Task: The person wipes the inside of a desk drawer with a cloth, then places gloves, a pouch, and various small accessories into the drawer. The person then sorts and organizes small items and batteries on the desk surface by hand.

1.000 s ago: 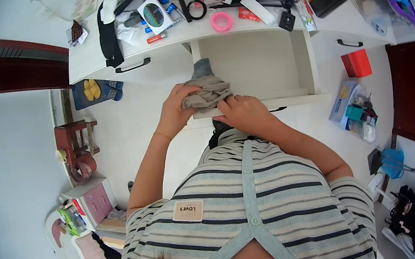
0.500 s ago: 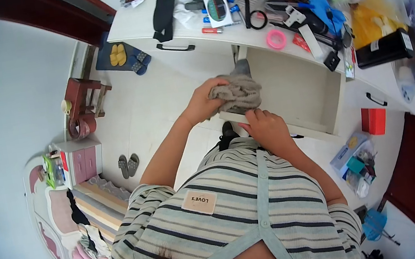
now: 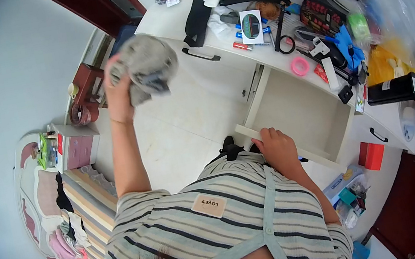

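A bunched grey-beige cloth [image 3: 151, 61] is gripped in my left hand [image 3: 120, 92], raised away from the desk over the floor. A darker grey patch shows in the middle of the cloth. My right hand [image 3: 277, 149] rests on the front edge of the pulled-out white drawer [image 3: 298, 110], its fingers curled over the rim. The inside of the drawer shows its pale bottom.
The white desk [image 3: 163, 19] carries a pink ring [image 3: 299, 65], a black bottle [image 3: 394, 90], blue and yellow plastic and other small things. A red box [image 3: 371, 155] stands on the floor at right. At left are a pink-white cabinet [image 3: 77, 146] and a striped bed [image 3: 89, 197].
My left hand has carried the cloth from the drawer's left corner out to the left. My right hand stays at the drawer front. The view has turned, shifting the desk.
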### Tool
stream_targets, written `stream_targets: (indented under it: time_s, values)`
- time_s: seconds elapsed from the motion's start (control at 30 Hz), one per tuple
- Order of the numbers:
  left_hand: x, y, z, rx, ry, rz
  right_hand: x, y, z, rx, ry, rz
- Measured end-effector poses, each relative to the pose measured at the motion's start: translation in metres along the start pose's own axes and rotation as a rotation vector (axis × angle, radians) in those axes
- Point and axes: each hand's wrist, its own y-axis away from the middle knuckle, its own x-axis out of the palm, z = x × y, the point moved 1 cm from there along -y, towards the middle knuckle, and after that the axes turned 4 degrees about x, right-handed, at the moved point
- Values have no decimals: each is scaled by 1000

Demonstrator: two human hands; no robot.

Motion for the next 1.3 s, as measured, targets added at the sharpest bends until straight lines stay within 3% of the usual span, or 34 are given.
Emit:
stream_targets:
  time_s: [0.17,0.23,0.37,0.43,0.5,0.57,0.63,0.67,0.77,0.83,0.97,1.03,1.13,1.2,1.3]
  values:
    - [6,-66,-15,106,-110,-15,0,1,1,-3,15,-13]
    - [11,-92,-6,161,-329,11,-1,1,2,3,20,-15]
    - [6,-141,57,164,-492,73,-2,1,2,20,22,-13]
    - [10,-156,91,507,-956,249,-2,2,2,61,26,4]
    - [17,-165,121,517,-971,384,-2,2,1,39,8,-1]
    - [16,-176,153,688,-1257,383,-7,1,2,121,-25,91]
    - [18,-179,149,687,-1258,433,-17,0,3,-16,-142,-180]
    - [12,-182,152,711,-1163,462,-24,1,6,7,-139,-164]
    - [13,-179,141,780,-1007,503,-65,-1,20,60,-404,-222]
    - [17,-173,131,816,-946,521,-100,2,33,50,-1027,-44]
    - [3,-181,137,778,-899,556,-141,0,58,-401,-1802,-123]
    - [10,-168,127,723,-901,542,-165,-3,69,-436,-1995,-117]
    - [4,-175,134,721,-920,534,-195,0,90,-298,-1889,-243]
    - [3,-175,135,712,-928,503,-195,1,108,-199,-2047,-345]
    - [2,-167,126,716,-910,481,-197,2,156,196,-2370,-768]
